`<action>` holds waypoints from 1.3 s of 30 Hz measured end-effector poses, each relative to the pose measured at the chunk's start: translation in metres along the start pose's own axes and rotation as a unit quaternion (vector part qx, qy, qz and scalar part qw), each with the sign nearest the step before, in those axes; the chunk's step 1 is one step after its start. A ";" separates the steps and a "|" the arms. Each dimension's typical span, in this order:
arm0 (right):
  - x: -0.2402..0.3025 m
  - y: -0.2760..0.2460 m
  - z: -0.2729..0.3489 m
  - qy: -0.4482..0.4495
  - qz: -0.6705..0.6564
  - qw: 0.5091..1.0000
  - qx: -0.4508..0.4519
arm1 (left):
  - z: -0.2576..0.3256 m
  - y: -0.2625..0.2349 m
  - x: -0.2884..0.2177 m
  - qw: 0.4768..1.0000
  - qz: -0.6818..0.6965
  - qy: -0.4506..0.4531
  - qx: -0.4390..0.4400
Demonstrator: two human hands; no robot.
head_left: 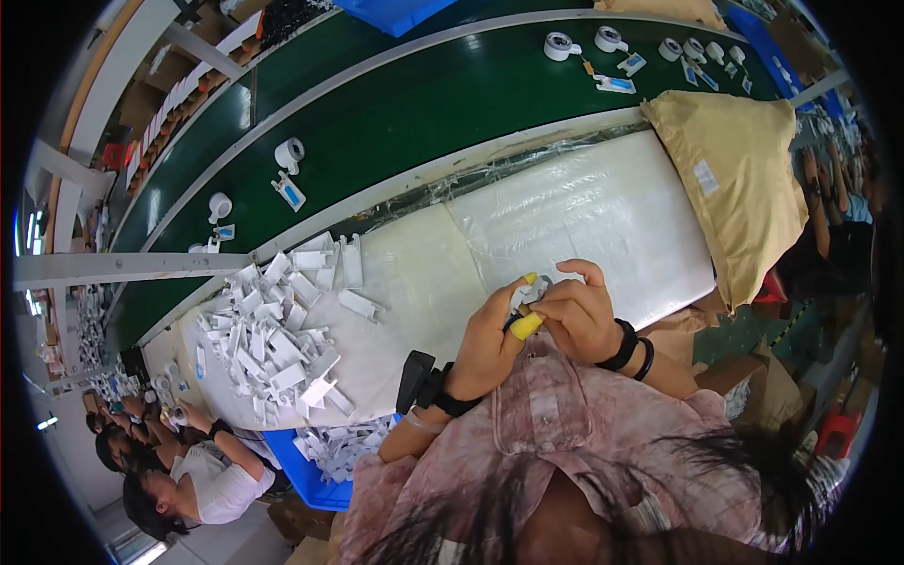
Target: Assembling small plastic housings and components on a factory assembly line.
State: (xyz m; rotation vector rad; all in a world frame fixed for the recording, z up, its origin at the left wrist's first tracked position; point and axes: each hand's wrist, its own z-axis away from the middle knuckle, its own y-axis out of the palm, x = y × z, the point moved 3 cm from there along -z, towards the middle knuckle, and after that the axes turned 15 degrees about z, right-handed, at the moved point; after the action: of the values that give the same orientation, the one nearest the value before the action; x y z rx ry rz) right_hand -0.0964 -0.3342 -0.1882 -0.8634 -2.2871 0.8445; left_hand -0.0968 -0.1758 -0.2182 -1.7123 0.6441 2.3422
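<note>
In front of my chest, my left hand grips a small white plastic part, mostly hidden by fingers. Yellow coverings, apparently finger cots, show on the left fingertips. My right hand meets it from the other side, its fingers closed in a pinch at the same part and one finger raised. Something small and brownish shows between the hands, too small to name. To the left, a loose pile of white plastic housings lies on the pale, plastic-covered worktable.
A blue bin of small white parts stands at the table's near left. Beyond runs a green conveyor belt carrying several round white units with attached pieces. A tan sack lies at the right end. Another person works at the left.
</note>
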 end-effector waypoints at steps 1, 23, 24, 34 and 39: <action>0.002 -0.001 -0.001 0.002 0.001 1.000 -0.002 | 0.002 0.001 -0.001 1.000 0.015 0.010 -0.010; -0.044 0.024 0.021 0.252 -0.297 0.910 0.143 | -0.013 -0.008 0.004 0.977 0.212 -0.029 -0.008; -0.051 0.034 0.030 0.302 -0.381 0.861 0.149 | -0.014 -0.009 0.002 0.977 0.212 -0.025 -0.005; -0.041 0.053 0.046 0.373 -0.593 0.672 0.241 | -0.010 -0.023 -0.008 0.940 0.341 -0.004 0.002; -0.027 0.045 0.036 0.393 -0.641 0.622 0.218 | -0.004 -0.028 -0.007 0.919 0.394 0.010 0.007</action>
State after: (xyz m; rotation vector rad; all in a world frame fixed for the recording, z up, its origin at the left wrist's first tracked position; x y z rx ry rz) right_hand -0.0862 -0.3390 -0.2506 0.6089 -1.2091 0.1698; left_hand -0.0800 -0.1519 -0.2194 -1.6644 1.5968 2.7699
